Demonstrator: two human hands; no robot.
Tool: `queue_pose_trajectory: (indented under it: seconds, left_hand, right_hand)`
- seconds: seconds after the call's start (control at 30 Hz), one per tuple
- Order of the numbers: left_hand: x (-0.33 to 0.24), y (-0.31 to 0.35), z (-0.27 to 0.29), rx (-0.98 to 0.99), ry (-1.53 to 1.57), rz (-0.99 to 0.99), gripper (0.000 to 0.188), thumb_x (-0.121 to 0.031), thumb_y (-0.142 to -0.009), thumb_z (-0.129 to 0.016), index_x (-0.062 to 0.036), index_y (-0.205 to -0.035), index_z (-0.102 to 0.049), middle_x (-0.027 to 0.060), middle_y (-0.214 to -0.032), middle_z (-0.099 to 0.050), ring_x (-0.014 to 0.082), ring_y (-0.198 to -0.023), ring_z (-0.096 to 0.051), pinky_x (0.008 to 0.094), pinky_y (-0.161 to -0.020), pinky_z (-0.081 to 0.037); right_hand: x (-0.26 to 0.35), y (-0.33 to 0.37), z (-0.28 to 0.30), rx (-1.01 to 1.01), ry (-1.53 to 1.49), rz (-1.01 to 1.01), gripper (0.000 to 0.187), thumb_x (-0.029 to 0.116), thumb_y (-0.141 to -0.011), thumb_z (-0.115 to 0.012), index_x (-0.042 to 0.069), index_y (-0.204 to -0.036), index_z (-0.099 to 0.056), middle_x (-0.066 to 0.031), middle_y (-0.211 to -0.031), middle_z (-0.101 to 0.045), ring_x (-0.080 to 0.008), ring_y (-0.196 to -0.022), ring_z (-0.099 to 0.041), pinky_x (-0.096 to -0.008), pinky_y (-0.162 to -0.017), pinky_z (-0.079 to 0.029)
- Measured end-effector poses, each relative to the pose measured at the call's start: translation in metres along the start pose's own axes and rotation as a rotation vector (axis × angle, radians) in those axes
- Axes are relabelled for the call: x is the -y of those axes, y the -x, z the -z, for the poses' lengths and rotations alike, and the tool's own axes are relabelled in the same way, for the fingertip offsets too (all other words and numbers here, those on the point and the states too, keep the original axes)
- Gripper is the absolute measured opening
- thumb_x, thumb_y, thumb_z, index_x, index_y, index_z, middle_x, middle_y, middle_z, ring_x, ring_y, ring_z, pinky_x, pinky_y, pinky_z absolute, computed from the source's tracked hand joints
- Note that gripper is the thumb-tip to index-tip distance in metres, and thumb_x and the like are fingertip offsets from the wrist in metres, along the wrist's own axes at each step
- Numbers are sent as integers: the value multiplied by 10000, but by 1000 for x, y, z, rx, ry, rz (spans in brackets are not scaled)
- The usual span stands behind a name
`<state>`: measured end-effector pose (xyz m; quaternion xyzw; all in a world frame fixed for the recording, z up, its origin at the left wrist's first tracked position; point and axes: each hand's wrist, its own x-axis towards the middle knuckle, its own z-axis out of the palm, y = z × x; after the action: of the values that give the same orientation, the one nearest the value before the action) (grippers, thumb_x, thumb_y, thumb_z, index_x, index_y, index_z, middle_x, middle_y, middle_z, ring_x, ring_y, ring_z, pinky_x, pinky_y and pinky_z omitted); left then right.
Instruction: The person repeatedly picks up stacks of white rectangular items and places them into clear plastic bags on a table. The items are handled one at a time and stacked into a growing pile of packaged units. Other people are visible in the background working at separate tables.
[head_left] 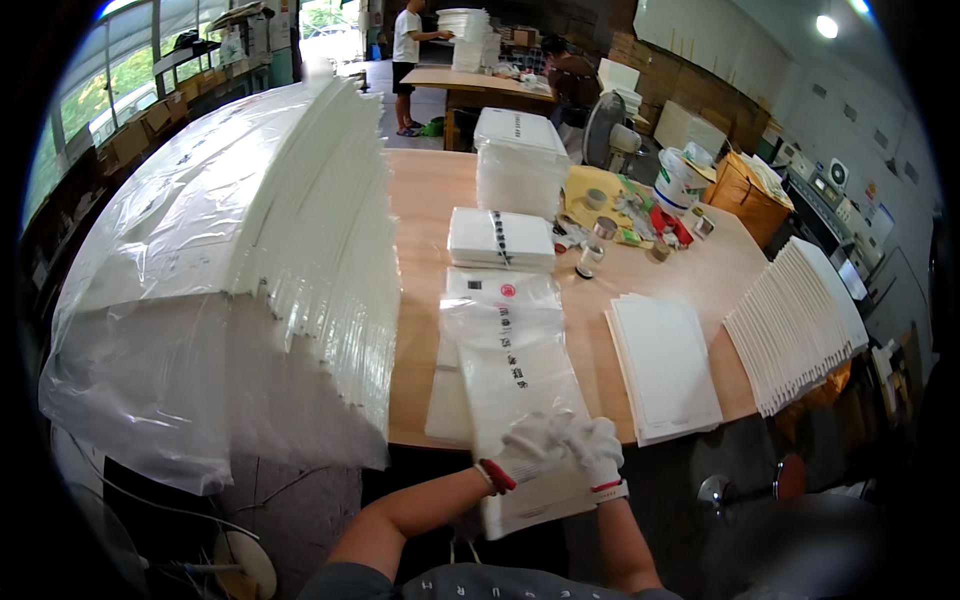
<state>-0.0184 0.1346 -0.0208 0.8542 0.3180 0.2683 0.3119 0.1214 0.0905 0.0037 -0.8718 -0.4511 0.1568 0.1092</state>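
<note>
My left hand (532,445) and right hand (597,450) meet, half-curled, on the printed plastic bag (520,372); I can't tell their grip. It overhangs the near tabletop (420,210) edge, bare room separating it from the white paper stack (664,370).

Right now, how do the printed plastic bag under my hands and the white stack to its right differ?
The bag is shiny and carries dark printing; the stack looks duller and mostly plain. The bag lies under your left hand and right hand; the stack is untouched. Both look whitish.

Probably a workshop: broad worktable (430,185), paper stacks (664,370), fan (601,130)
</note>
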Motion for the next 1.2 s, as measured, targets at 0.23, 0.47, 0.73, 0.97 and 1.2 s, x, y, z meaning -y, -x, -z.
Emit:
queue_pose_trajectory:
  seconds: [0.23, 0.47, 0.73, 0.97, 1.2]
  left_hand:
    - [153, 71, -71, -323, -803, 43, 417, -207, -819, -543, -66, -1203, -457, 192, -1099, -532, 318, -867, -578, 406, -746, -487]
    - [83, 119, 20, -488, 296, 655, 108, -95, -885, -480, -20, -963, -470, 147, -843, -555, 275, -750, -583, 385, -667, -459]
    - [18, 194, 33, -300, 12, 581, 121, -108, -875, -502, -10, -874, -431, 198, -829, -502, 366, -723, -562, 433, -615, -438]
    - [-52, 280, 67, 182, 249, 499, 371, -171, -822, -605, -34, -1154, -509, 155, -891, -529, 266, -735, -567, 360, -676, -473]
    - [-76, 241, 85, -204, 318, 426, 105, 39, -703, -511, -3, -800, -507, 117, -754, -521, 221, -708, -545, 298, -633, -456]
  right_hand:
    - [-20, -67, -95, -28, -54, 306, 410, 257, -881, -487, 122, -1259, -403, -211, -952, -614, -405, -806, -601, -494, -680, -471]
    - [-47, -3, -60, 105, -126, 340, 673, 329, -861, -514, 121, -1400, -170, -185, -890, -645, -403, -759, -622, -518, -614, -469]
    - [-106, 95, -57, 294, -53, 482, 695, 295, -846, -526, 77, -1401, -168, -202, -902, -632, -360, -648, -626, -495, -509, -472]
    - [-138, 213, -28, 567, -118, 565, 587, 205, -848, -505, 44, -1365, -277, -180, -696, -594, -338, -558, -591, -476, -479, -452]
    - [-127, 222, 46, 354, -655, 403, 360, 95, -872, -513, 0, -1219, -499, -135, -802, -667, -190, -721, -656, -325, -661, -521]
